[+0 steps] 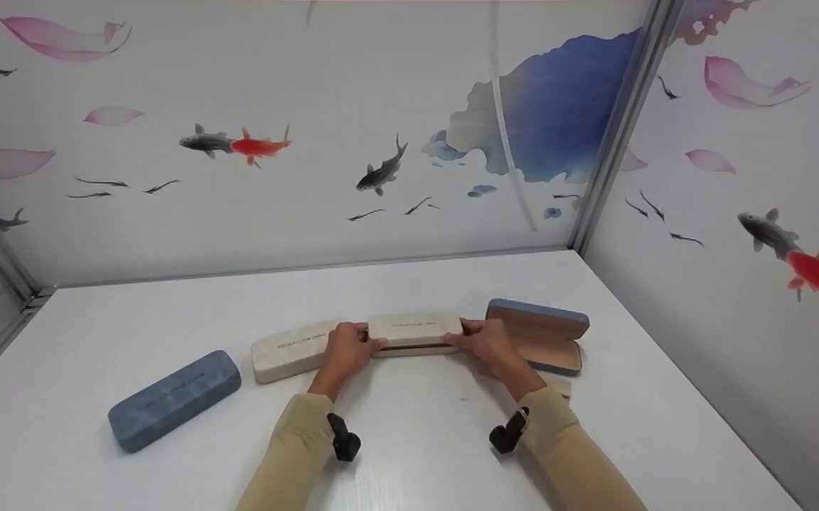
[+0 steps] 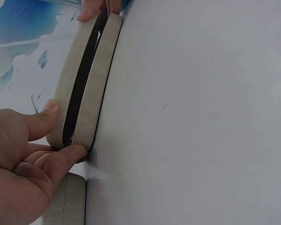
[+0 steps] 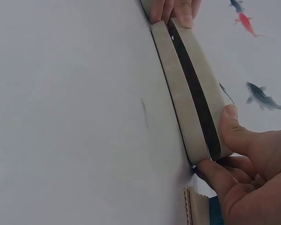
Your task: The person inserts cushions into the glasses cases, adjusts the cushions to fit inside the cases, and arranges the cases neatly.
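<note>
A beige glasses case (image 1: pixel 415 328) with small lettering on its lid sits mid-table, its long side facing me. Its lid stands slightly ajar, and a dark gap (image 2: pixel 79 91) runs along the front. My left hand (image 1: pixel 347 353) grips the left end, thumb (image 2: pixel 48 112) on the lid and fingers low by the base. At the other end my right hand (image 1: pixel 491 349) holds the case the same way, its thumb (image 3: pixel 230 115) on the lid. The case's inside is mostly hidden.
Left of the held case lies another beige case (image 1: pixel 285 353), closed. A closed blue case (image 1: pixel 175 401) lies farther left. An open blue case (image 1: pixel 548 330) with brown lining stands behind my right hand. A small beige piece with a serrated edge (image 3: pixel 199 206) lies near my right wrist.
</note>
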`<state>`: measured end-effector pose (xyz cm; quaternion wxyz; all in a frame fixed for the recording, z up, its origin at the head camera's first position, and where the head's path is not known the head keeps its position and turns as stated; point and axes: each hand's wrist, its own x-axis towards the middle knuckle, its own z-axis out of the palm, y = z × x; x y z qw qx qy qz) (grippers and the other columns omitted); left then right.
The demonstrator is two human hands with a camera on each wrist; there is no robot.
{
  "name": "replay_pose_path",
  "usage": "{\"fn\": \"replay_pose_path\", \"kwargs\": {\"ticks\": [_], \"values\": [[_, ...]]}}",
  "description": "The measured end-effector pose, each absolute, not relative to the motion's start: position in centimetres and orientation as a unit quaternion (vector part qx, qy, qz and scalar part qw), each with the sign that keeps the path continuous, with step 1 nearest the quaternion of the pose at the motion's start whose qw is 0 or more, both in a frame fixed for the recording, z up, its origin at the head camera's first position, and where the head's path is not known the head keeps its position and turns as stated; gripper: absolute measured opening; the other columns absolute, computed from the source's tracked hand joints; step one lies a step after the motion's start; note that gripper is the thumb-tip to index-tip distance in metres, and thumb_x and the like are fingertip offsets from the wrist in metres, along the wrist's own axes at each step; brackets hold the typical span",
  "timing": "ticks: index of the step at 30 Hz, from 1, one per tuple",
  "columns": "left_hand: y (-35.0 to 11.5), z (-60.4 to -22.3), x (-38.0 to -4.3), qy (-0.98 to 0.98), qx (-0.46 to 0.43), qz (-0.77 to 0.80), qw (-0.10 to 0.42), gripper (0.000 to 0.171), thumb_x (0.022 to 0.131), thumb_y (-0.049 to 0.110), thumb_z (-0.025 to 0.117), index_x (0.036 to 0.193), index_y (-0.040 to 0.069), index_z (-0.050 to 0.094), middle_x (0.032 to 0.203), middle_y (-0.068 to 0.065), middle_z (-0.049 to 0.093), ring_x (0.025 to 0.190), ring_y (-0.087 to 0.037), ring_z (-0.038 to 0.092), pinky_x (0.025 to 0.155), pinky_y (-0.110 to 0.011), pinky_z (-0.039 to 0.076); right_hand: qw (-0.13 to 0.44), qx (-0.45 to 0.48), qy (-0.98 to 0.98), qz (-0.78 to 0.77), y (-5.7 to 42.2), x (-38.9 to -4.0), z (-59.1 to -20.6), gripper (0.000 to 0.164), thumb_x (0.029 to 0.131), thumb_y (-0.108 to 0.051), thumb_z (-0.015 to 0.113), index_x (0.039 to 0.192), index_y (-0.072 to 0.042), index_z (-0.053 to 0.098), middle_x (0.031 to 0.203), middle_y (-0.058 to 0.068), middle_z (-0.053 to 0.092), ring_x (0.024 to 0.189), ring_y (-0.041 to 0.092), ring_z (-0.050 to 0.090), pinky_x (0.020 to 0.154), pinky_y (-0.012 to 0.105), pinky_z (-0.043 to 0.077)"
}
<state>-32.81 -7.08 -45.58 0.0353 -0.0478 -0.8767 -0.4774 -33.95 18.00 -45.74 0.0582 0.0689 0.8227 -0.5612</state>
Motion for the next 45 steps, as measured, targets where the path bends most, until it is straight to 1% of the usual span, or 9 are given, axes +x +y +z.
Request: {"fn": "replay_pose_path", "kwargs": {"ticks": [5, 8, 10, 15, 19, 23, 26, 38, 45], "values": [[-6.8, -45.7, -32.6, -0.876, -0.05, -0.479, 0.041, 0.028, 0.089, 0.006, 0.074, 0.069, 0.004, 0.055, 0.063, 0.003, 0.047, 0.061, -0.011, 0.041, 0.058, -0.023, 0.033, 0.046, 0.06, 0.821, -0.566, 17.9, -33.8, -46.0, 0.058, 0.085, -0.018, 0.081, 0.137, -0.005, 0.059, 0.142, 0.015, 0.058, 0.134, 0.028, 0.054, 0.1, 0.035, 0.051], [-6.7, -45.7, -32.5, -0.874, -0.043, -0.483, 0.034, 0.007, 0.088, 0.003, 0.073, 0.084, -0.002, 0.07, 0.07, -0.002, 0.063, 0.063, -0.01, 0.047, 0.058, -0.021, 0.037, 0.042, 0.057, 0.823, -0.564, 17.9, -33.8, -46.1, 0.058, 0.085, -0.016, 0.08, 0.137, -0.004, 0.059, 0.142, 0.016, 0.058, 0.136, 0.03, 0.053, 0.102, 0.038, 0.051], [-6.6, -45.7, -32.5, -0.877, -0.038, -0.478, 0.032, 0.01, 0.088, 0.003, 0.073, 0.096, -0.003, 0.074, 0.078, -0.005, 0.07, 0.066, -0.01, 0.049, 0.059, -0.021, 0.039, 0.043, 0.06, 0.826, -0.559, 17.8, -33.7, -46.1, 0.057, 0.085, -0.015, 0.08, 0.137, -0.004, 0.059, 0.143, 0.015, 0.058, 0.135, 0.029, 0.054, 0.103, 0.038, 0.05], [-6.5, -45.5, -32.5, -0.879, -0.033, -0.475, 0.027, 0.009, 0.088, 0.003, 0.073, 0.096, -0.002, 0.073, 0.079, -0.003, 0.066, 0.069, -0.012, 0.047, 0.061, -0.022, 0.037, 0.056, 0.063, 0.823, -0.562, 17.7, -33.6, -45.7, 0.056, 0.087, -0.012, 0.078, 0.139, -0.002, 0.058, 0.143, 0.016, 0.058, 0.122, 0.022, 0.058, 0.095, 0.032, 0.049], [-6.3, -45.1, -32.5, -0.879, -0.037, -0.475, 0.026, 0.013, 0.088, 0.003, 0.073, 0.079, 0.001, 0.063, 0.071, 0.0, 0.05, 0.068, -0.013, 0.043, 0.06, -0.025, 0.034, 0.07, 0.066, 0.815, -0.571, 17.6, -33.4, -45.1, 0.058, 0.089, -0.009, 0.075, 0.142, 0.001, 0.053, 0.142, 0.017, 0.059, 0.114, 0.021, 0.058, 0.095, 0.03, 0.049], [-6.2, -43.8, -32.3, -0.883, -0.026, -0.467, 0.03, 0.02, 0.09, 0.005, 0.072, 0.107, -0.006, 0.072, 0.099, -0.016, 0.073, 0.096, -0.023, 0.067, 0.083, -0.033, 0.055, 0.08, 0.067, 0.803, -0.586, 17.7, -33.0, -44.5, 0.057, 0.091, -0.007, 0.072, 0.143, 0.003, 0.05, 0.143, 0.018, 0.057, 0.12, 0.023, 0.058, 0.102, 0.036, 0.049], [-6.0, -42.2, -31.8, -0.882, -0.016, -0.469, 0.037, 0.041, 0.094, 0.009, 0.068, 0.132, -0.005, 0.061, 0.132, -0.024, 0.065, 0.126, -0.034, 0.061, 0.103, -0.044, 0.051, 0.074, 0.054, 0.814, -0.573, 18.3, -32.5, -43.8, 0.054, 0.094, -0.013, 0.069, 0.142, 0.002, 0.051, 0.144, 0.018, 0.055, 0.126, 0.026, 0.057, 0.107, 0.04, 0.048], [-4.6, -38.7, -29.2, -0.854, -0.061, -0.513, 0.065, 0.029, 0.095, 0.017, 0.069, 0.117, -0.001, 0.071, 0.106, -0.017, 0.076, 0.095, -0.027, 0.073, 0.078, -0.036, 0.059, 0.03, 0.009, 0.823, -0.567, 22.2, -29.0, -40.3, 0.044, 0.099, -0.022, 0.064, 0.136, 0.001, 0.059, 0.137, 0.021, 0.061, 0.124, 0.032, 0.062, 0.101, 0.041, 0.054], [-2.5, -38.8, -28.3, -0.85, -0.088, -0.516, 0.059, 0.026, 0.094, 0.018, 0.07, 0.113, 0.0, 0.073, 0.103, -0.016, 0.075, 0.095, -0.025, 0.072, 0.077, -0.035, 0.059, -0.011, 0.009, 0.828, -0.56, 24.9, -27.0, -40.3, 0.044, 0.099, -0.027, 0.065, 0.133, 0.0, 0.062, 0.134, 0.02, 0.063, 0.118, 0.031, 0.065, 0.095, 0.038, 0.057]]}}
